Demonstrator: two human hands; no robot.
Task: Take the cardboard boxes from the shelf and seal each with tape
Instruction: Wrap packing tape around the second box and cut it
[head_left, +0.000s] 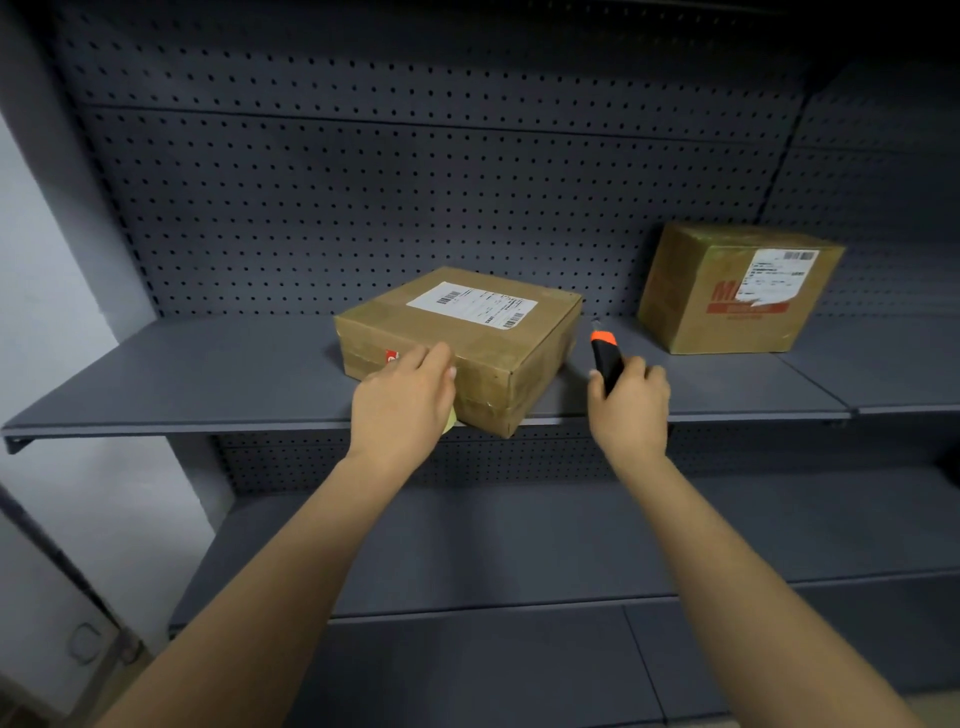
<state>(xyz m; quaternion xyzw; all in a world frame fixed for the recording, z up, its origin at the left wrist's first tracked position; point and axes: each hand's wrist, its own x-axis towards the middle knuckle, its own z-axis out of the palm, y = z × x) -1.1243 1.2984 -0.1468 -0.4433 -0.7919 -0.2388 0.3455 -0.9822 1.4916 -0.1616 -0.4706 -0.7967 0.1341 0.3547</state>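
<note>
A flat cardboard box (498, 332) with a white shipping label lies on the grey shelf (208, 384), its near corner at the shelf's front edge. My left hand (402, 400) is at the box's front left side, fingers curled round a yellowish tape roll (451, 422), of which only an edge shows below the hand. My right hand (631, 410) is just right of the box and grips a black and orange utility knife (605, 358), tip pointing up. A taller cardboard box (727, 296) with red print and a torn label stands further right on the same shelf.
A dark pegboard wall (415, 197) backs the shelf. A lower grey shelf (519, 551) juts out beneath my forearms. A pale wall (47, 291) runs along the left side.
</note>
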